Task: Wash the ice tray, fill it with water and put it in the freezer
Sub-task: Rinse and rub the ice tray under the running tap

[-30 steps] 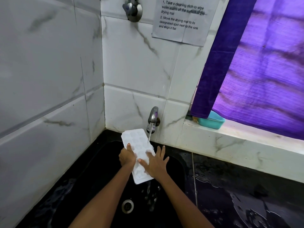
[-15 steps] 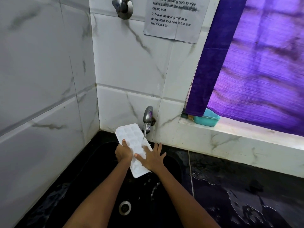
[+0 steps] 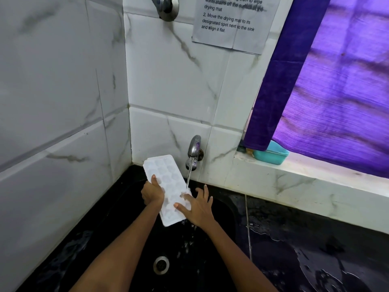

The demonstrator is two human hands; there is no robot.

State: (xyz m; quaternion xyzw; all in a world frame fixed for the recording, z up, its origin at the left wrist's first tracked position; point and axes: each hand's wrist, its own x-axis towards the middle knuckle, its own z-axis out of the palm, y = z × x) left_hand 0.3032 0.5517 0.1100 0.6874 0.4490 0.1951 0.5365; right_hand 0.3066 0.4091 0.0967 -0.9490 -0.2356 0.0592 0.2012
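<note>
A home kitchen's washing corner. White marble-look wall tiles [image 3: 174, 81] meeting in a corner above a black sink [image 3: 117, 232] with a round steel drain [image 3: 161, 265]. A small metal tap [image 3: 194, 151] set in the wall, water running. Wet black stone counter [image 3: 315, 260] to the right. A tiled window ledge [image 3: 315, 175] with a teal plastic tub [image 3: 271, 153] under a purple curtain [image 3: 336, 91]. A printed notice [image 3: 231, 22] stuck to the tiles, mentioning a cleaning cloth, a drying mat and the sink. A second metal fitting [image 3: 166, 5] higher on the wall.
</note>
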